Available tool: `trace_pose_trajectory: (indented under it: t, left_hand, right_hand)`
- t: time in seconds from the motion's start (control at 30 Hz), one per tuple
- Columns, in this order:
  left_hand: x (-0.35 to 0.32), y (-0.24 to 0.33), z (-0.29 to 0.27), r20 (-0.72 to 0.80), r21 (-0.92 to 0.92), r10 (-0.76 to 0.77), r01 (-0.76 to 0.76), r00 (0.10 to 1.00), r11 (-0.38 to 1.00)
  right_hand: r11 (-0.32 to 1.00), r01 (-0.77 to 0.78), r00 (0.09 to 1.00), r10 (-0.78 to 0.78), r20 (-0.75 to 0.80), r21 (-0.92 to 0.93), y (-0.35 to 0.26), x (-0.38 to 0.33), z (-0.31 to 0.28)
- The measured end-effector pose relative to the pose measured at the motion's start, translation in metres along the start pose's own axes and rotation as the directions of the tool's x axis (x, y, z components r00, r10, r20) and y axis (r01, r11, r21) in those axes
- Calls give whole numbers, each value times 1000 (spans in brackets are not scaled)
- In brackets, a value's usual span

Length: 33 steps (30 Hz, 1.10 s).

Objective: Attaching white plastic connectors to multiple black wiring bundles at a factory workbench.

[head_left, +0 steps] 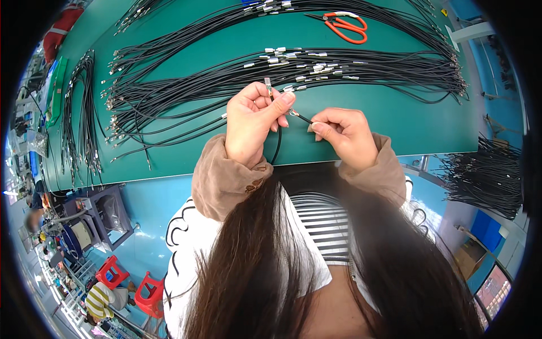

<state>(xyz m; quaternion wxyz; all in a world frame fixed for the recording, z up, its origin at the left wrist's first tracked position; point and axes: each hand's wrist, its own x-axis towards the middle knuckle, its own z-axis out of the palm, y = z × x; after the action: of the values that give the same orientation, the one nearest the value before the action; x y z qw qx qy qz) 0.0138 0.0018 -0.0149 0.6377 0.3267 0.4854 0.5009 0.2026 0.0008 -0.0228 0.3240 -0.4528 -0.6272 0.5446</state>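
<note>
Thumb and fingers of my left hand (255, 117) pinch a black cable, with a metal connector (268, 83) sticking up above the fingertips. From under that hand a length of the cable (278, 148) hangs toward the table's near edge. My right hand (345, 133) is closed in a pinch on another black cable end (305, 119), which points left to a small metal terminal (293, 113) by my left thumb. Whether both ends belong to one cable is hidden. Just beyond my hands lies a wide bundle of black cables (220, 79) with white labels or sleeves (324, 69).
Red-handled scissors (347, 27) lie at the far side of the green table (395, 127). Another cable bunch (84, 113) rests at the left, and more cables (485, 175) hang beyond the right edge. Red stools (149, 295) and a seated person (101, 299) are at lower left.
</note>
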Motion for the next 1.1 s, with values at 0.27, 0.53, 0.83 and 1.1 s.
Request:
trace_pose_trajectory:
  t: [0.27, 0.53, 0.83, 1.1]
  left_hand:
    - [-1, -1, 6, -33, -143, -5, 0, 999, 990]
    - [-1, -6, 6, -26, -167, -49, 44, 998, 985]
    - [-3, -4, 6, 32, -172, -76, 80, 997, 982]
    - [-6, -15, 5, 112, -204, -25, 47, 993, 978]
  right_hand:
    - [994, -61, 994, 52, 100, 95, 4, 2, -4]
    - [986, -104, 986, 85, 143, 129, 6, 4, -7]
    - [977, -149, 976, 120, 182, 151, 4, 6, -12]
    - [972, -96, 989, 69, 132, 216, -1, 4, -10]
